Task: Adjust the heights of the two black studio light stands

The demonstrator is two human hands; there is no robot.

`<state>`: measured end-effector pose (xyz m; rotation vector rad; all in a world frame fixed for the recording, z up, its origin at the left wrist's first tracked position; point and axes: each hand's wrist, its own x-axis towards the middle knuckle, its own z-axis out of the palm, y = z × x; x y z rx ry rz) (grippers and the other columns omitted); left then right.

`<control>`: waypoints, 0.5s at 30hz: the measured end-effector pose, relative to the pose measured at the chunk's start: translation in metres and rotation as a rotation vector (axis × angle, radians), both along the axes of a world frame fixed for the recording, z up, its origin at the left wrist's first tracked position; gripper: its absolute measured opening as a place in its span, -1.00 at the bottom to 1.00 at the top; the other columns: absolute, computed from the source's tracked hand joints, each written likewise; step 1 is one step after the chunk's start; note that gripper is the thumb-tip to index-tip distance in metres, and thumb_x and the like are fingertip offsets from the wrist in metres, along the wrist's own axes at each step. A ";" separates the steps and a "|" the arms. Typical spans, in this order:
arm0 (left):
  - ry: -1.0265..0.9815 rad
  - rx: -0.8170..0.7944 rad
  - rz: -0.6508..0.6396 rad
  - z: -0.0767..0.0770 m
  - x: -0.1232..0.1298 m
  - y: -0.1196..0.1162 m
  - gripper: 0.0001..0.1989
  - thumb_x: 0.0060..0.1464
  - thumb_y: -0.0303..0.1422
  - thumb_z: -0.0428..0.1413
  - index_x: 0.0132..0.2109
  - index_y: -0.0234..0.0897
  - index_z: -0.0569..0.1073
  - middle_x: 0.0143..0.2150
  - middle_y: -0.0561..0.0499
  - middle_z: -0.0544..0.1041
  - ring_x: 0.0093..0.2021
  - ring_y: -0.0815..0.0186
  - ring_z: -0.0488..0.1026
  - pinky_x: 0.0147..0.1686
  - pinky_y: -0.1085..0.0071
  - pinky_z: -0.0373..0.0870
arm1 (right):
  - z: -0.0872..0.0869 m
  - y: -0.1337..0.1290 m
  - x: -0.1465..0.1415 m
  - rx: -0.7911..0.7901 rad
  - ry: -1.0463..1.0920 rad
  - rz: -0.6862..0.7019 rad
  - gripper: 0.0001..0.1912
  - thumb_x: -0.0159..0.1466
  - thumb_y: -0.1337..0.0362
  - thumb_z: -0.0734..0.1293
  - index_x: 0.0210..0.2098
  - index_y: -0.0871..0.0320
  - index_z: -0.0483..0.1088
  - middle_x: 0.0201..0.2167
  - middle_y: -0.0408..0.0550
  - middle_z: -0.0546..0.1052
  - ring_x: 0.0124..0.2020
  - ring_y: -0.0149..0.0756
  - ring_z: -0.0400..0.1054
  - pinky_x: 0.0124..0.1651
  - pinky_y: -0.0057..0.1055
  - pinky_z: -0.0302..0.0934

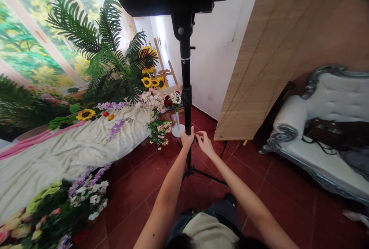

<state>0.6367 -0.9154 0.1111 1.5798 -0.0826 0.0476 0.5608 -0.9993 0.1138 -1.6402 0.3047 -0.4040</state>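
Clearly, the person's left hand [187, 139] is closed around the upright pole of a black stand [188, 116], low on the shaft, with the thumb pointing upward. Just to its right, the right hand [205, 143] has its fingers bent towards the thumb beside a small dark part on the pole; whether they actually pinch it or only hover next to it, I cannot tell. Both forearms reach forward from the body, over a pale top [209, 231] and dark trousers.

The stand rises straight ahead of the person, its thin legs spread on the red tiled floor [138, 183]. At its top sits a bulky black head [170, 0] with a red label reading "ZHEYU", cut off by the upper edge of the view.

To the left, a creamy cloth [127, 139] lies in folds, with a sunflower [85, 114] and purple blossoms [115, 129] on it. Behind it stand a leafy palm [109, 29] and a wooden easel [163, 72], beside a bright window scene [31, 37]. On the right, a woven blind [245, 60] hangs near a white tufted sofa [336, 95], on whose seat a dark bag [324, 129] rests.
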 end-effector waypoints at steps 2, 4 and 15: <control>-0.090 0.063 -0.002 -0.001 0.000 0.000 -0.58 -0.07 -0.03 0.11 -0.61 -0.30 0.38 -0.65 0.01 0.41 -0.62 0.39 0.35 -0.56 0.50 0.26 | 0.000 0.001 0.008 0.365 0.142 -0.007 -0.87 0.22 0.27 0.26 -0.22 0.10 0.26 -0.58 -0.19 0.44 -0.57 -0.40 0.36 -0.44 -0.47 0.30; -0.141 0.098 0.004 -0.002 0.001 0.000 -0.56 -0.04 -0.03 0.08 -0.61 -0.31 0.39 -0.64 -0.01 0.42 -0.61 0.39 0.37 -0.54 0.50 0.27 | 0.000 -0.002 0.012 0.668 0.270 0.059 -0.98 0.23 0.36 0.21 -0.32 0.14 0.26 -0.66 -0.19 0.41 -0.63 -0.45 0.33 -0.48 -0.52 0.29; -0.151 0.111 0.011 -0.001 -0.001 -0.001 -0.57 -0.03 -0.04 0.08 -0.61 -0.31 0.38 -0.65 -0.02 0.43 -0.63 0.38 0.38 -0.58 0.50 0.27 | -0.007 -0.011 -0.011 -0.251 0.073 0.009 -0.65 0.14 -0.05 0.27 -0.47 0.13 0.33 -0.54 -0.15 0.46 -0.48 -0.38 0.30 -0.41 -0.51 0.13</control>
